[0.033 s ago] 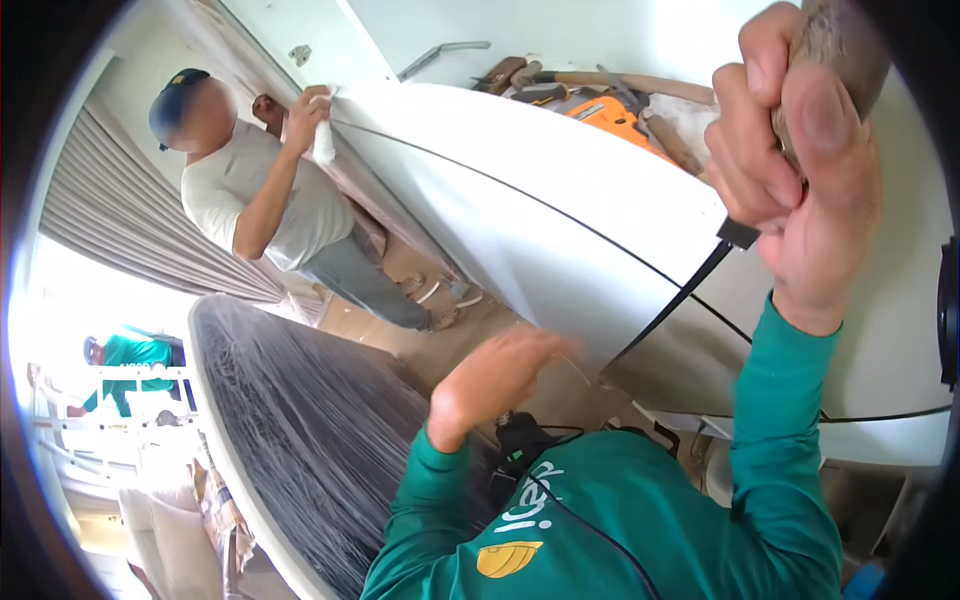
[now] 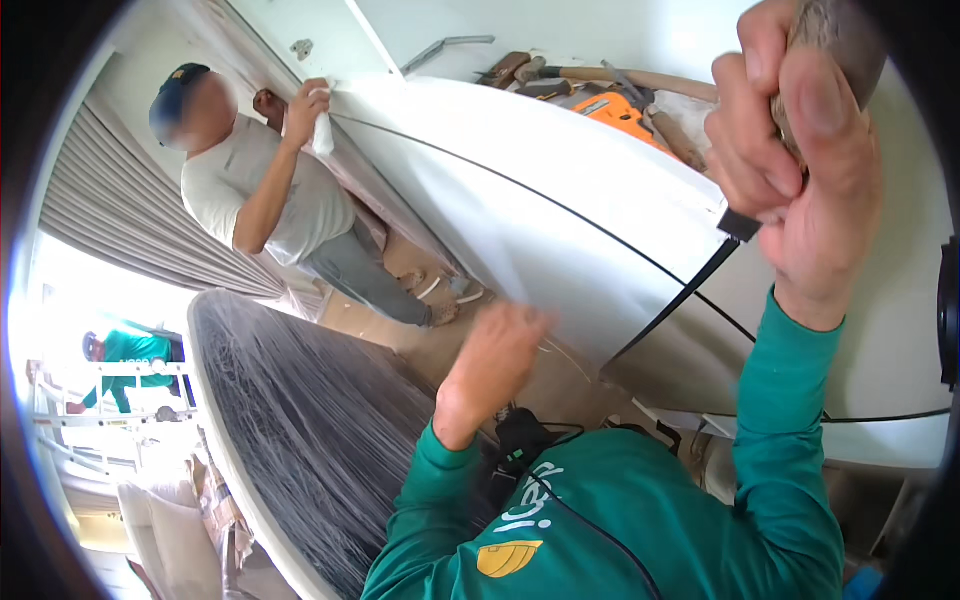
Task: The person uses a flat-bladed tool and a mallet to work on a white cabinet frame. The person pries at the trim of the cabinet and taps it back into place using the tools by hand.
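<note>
At the upper right, my right hand (image 2: pixel 800 170) is raised and closed round a thick, rough, brownish-grey cylinder (image 2: pixel 845 35) with a fibrous surface. The picture's dark rim cuts off its upper end. My left hand (image 2: pixel 495 365) is lower and nearer the middle, in front of my chest and smeared by motion. Its fingers look curled, and what they hold cannot be made out. A thin pale strand (image 2: pixel 572 362) hangs by its fingertips. Just below my right hand, a black bracket-like piece (image 2: pixel 738 226) sits at the corner of the white panel (image 2: pixel 600 225).
Hand tools and an orange tool (image 2: pixel 615 112) lie on the far ledge. A person (image 2: pixel 270 190) in a light shirt stands at the white panel's far end. A plastic-wrapped dark panel (image 2: pixel 300 400) rises at left. Another person (image 2: pixel 135 355) works beyond, near a white ladder (image 2: pixel 110 420).
My left hand has risen slightly, and its fingers look more curled than before. My right hand keeps its grip on the cylinder, nearly still. The person at the panel has barely moved.
</note>
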`<action>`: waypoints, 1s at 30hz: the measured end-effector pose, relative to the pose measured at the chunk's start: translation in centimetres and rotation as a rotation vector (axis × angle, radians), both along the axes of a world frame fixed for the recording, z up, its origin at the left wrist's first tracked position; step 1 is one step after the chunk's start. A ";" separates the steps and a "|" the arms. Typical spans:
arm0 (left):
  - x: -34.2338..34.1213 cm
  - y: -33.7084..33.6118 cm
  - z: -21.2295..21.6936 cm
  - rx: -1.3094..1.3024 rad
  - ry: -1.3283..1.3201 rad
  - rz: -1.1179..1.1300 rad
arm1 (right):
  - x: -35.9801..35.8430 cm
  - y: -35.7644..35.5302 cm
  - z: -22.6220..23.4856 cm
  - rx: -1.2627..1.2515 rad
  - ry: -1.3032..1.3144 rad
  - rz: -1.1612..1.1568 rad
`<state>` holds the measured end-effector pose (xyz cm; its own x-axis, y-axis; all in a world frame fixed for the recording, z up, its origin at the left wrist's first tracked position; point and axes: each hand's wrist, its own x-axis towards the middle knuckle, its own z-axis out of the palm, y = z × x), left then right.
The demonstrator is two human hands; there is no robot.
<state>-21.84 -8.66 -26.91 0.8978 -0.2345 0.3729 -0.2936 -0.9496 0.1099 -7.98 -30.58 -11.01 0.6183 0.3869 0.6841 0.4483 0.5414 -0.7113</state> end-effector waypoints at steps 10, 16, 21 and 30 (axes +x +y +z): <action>11.5 5.2 9.2 -0.468 -0.678 -0.176 | 1.8 3.8 2.9 -0.101 -0.027 -0.129; 17.2 6.1 9.3 -0.440 -0.132 -0.395 | 2.7 7.0 2.6 -0.117 0.034 -0.233; 20.5 9.8 8.1 -0.391 -0.259 -0.575 | 6.5 9.8 1.2 -0.281 -0.011 -0.073; 19.3 9.0 7.6 -0.449 -0.276 -0.409 | 6.1 16.0 0.1 -0.567 0.066 -0.230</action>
<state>-2.58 0.38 -19.31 0.6272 -0.3037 0.7172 -0.6942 -0.6354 0.3380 -1.87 -14.58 -10.89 0.7632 0.5306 0.3687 0.4541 -0.0344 -0.8903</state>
